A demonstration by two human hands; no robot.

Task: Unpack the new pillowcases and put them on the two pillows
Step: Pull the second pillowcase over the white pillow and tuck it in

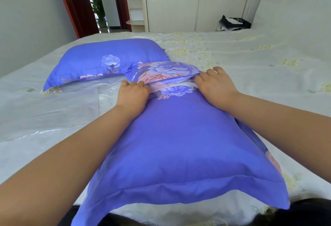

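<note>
Bedroom setting: a bed (250, 60) with a pale embroidered bedspread fills the view; a wardrobe (179, 10) stands past its far edge, a red door (75, 1) at the far left, and a dark bundle (234, 22) lies at the far right corner. Near pillow (179, 145), in a blue floral pillowcase, lies lengthwise at the near edge; its open end faces away, with a strip of white pillow (179, 85) showing under the flap (166, 71). Left hand (133, 95) rests on the left side of the opening, fingers curled onto the flap's hem; right hand (216, 86) lies on the right side, fingertips hidden under the flap, grip not determinable. Second pillow (107, 59), already cased, lies toward the far left, touching the flap.
</note>
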